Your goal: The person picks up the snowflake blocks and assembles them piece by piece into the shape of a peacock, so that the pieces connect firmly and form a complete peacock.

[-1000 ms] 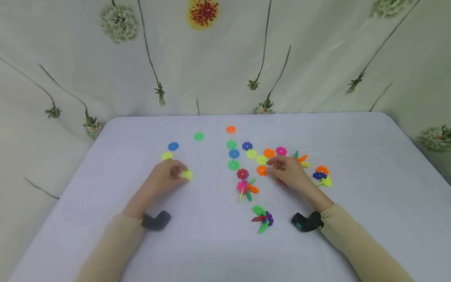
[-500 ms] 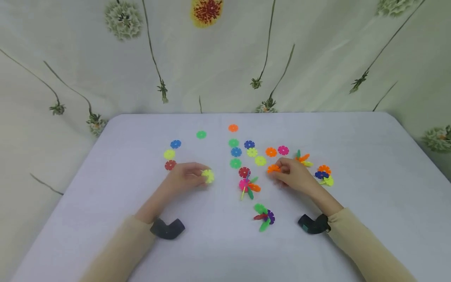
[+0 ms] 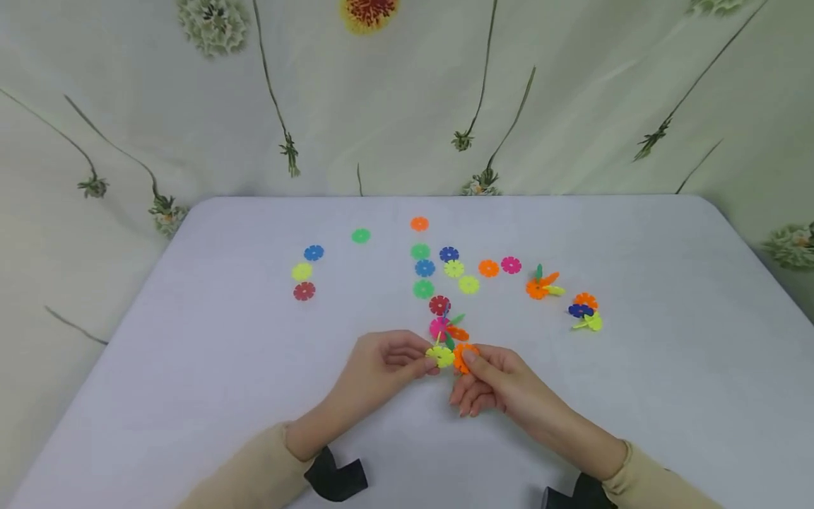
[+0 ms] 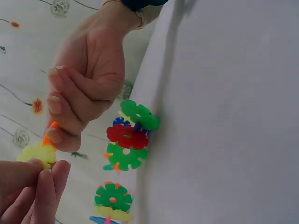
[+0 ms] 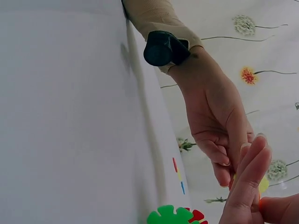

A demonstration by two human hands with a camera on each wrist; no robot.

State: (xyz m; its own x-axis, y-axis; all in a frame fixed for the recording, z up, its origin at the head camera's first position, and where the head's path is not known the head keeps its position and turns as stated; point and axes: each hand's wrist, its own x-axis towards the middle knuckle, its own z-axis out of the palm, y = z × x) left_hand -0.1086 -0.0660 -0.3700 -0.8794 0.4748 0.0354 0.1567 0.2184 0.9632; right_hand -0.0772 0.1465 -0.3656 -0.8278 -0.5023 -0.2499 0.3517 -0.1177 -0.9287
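Just below the centre of the head view, a yellow snowflake disc [image 3: 440,355] and an orange snowflake disc [image 3: 463,357] meet edge to edge above a white table [image 3: 191,367], each pinched between thumb and fingertips: the yellow one by the left hand [image 3: 381,371], the orange one by the right hand [image 3: 492,382]. The left wrist view shows the yellow disc held only at its rim between thumb and forefinger, the orange disc mostly hidden behind the other hand's curled fingers, so whether their slots are lined up cannot be told. With so shallow a grip, a push made off-angle could likely twist either disc out of the fingers and drop it onto the table. Just above the hands in the head view lies a built cluster of pink, red and green discs [image 3: 445,325], close enough that a slipping hand might knock it. Farther up the frame, loose discs [image 3: 425,268] lie scattered across the middle of the table, with two small assemblies [image 3: 540,286] toward the right. A flower-printed cloth [image 3: 407,106] hangs behind, filling the top of the frame.
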